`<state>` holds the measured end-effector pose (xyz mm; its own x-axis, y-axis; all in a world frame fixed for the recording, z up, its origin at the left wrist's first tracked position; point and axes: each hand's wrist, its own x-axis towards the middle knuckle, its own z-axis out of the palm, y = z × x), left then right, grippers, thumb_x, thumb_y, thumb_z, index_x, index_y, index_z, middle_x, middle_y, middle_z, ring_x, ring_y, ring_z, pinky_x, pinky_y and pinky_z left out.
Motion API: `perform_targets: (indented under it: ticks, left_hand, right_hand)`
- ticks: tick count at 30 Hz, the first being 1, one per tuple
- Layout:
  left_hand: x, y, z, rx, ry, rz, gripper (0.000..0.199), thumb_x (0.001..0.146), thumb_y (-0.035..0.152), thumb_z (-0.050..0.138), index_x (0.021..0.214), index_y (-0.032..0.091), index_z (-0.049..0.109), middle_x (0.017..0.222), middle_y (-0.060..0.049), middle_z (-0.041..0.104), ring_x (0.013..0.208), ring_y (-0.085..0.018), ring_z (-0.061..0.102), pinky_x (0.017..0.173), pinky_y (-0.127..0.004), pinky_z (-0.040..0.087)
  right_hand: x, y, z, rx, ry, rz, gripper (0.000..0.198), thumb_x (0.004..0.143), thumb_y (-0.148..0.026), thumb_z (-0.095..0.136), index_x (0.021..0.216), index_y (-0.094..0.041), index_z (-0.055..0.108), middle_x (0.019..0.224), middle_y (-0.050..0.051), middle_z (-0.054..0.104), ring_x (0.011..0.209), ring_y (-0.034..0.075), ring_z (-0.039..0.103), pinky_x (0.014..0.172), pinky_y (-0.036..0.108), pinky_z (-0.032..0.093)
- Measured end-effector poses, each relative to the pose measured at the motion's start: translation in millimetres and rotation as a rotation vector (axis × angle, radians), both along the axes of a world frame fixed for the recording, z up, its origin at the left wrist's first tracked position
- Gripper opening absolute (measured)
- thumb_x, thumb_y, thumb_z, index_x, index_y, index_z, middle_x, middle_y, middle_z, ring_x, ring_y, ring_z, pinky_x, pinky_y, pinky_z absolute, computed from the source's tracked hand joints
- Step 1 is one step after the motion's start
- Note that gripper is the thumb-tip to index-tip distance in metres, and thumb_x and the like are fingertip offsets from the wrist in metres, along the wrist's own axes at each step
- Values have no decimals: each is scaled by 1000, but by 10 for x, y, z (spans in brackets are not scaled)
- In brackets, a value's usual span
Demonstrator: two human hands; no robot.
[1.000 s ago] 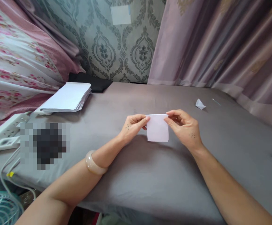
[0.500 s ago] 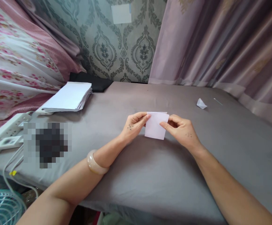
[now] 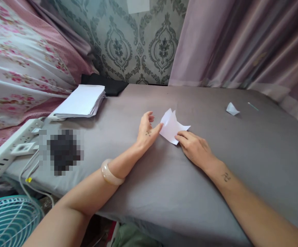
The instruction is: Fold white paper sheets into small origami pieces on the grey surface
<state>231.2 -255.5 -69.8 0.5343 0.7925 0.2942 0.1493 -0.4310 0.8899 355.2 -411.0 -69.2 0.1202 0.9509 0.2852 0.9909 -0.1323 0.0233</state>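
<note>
A folded sheet of white paper (image 3: 170, 128) stands partly opened over the grey cloth, its flaps spread apart at the top. My right hand (image 3: 195, 146) pinches its lower right edge between thumb and fingers. At the paper's left side is my left hand (image 3: 148, 132), thumb stretched out to the edge and touching it or nearly so. The other left fingers are raised, apart from the thumb, and hold nothing. A bangle circles my left wrist.
A paper stack (image 3: 81, 99) lies at the back left, near a power strip (image 3: 10, 151) with cables. One small folded paper (image 3: 232, 109) and a cotton swab (image 3: 253, 106) rest at the right. A fan (image 3: 10, 223) stands below the table's left edge. Something nearby is blurred out.
The paper has turned from a flat upright square to tilted with its flaps opened. My left hand has let go its pinch, fingers now apart. The view has shifted slightly.
</note>
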Motion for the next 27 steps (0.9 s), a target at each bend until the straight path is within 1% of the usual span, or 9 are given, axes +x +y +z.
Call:
perform_targets:
  ticks: [3,8,9,11,13,15,17,20,27]
  left_hand:
    - [-32,75,-13,240,-1,110,47,81,22,60,126,20,45,114,-11,54,105,-22,54,91,-38,45]
    - [-78,137,108,382,-59,267,27,85,23,56,111,19,55,100,-9,56,90,-19,54,85,-35,46]
    - [-81,117,132,404,-95,216,20,87,25,54,106,19,57,96,-7,57,86,-17,54,83,-33,46]
    - [-79,51,148,436,-92,-25,14,90,27,50,95,19,60,86,-5,60,78,-15,55,78,-29,46]
    - [-69,-12,110,442,41,-301,15,90,25,49,91,20,63,84,-4,62,76,-14,56,76,-28,46]
    - [-60,-37,35,459,232,-443,18,87,19,47,90,19,65,88,-6,64,82,-17,58,76,-29,47]
    - [-57,-23,-35,483,378,-446,23,82,12,44,87,18,66,91,-8,64,86,-20,58,78,-32,48]
    - [-72,6,-64,483,465,-386,26,76,7,44,84,16,67,90,-10,64,87,-22,58,80,-35,49]
    - [-109,-28,83,339,512,-373,20,73,11,54,85,15,69,92,-9,64,83,-19,59,79,-32,50]
  right_hand:
    - [21,-15,17,-10,21,-14,31,90,-9,44,104,-21,69,112,7,67,96,19,61,75,30,47]
    - [88,-48,15,-7,78,-11,27,92,-16,47,104,-23,71,116,7,66,101,21,60,78,33,49]
    - [97,-49,10,-12,89,-16,27,92,-17,47,105,-23,71,117,7,66,102,22,59,77,33,49]
    - [104,-50,12,-19,104,-17,28,92,-17,48,106,-23,71,117,6,66,103,22,59,77,33,49]
    - [99,-55,38,-22,111,0,28,93,-17,47,106,-24,71,116,7,67,102,22,60,78,34,49]
    - [89,-66,80,-29,121,10,29,93,-17,46,105,-24,72,114,7,68,101,22,61,80,34,49]
    - [82,-75,118,-41,161,-12,30,93,-18,46,103,-26,73,112,5,69,99,21,62,80,34,48]
    - [92,-71,134,-39,302,-65,26,93,-24,48,100,-27,73,110,3,69,95,19,63,78,32,47]
    - [150,-1,65,27,524,-263,28,91,-35,49,84,-23,72,104,4,67,84,17,62,75,30,44]
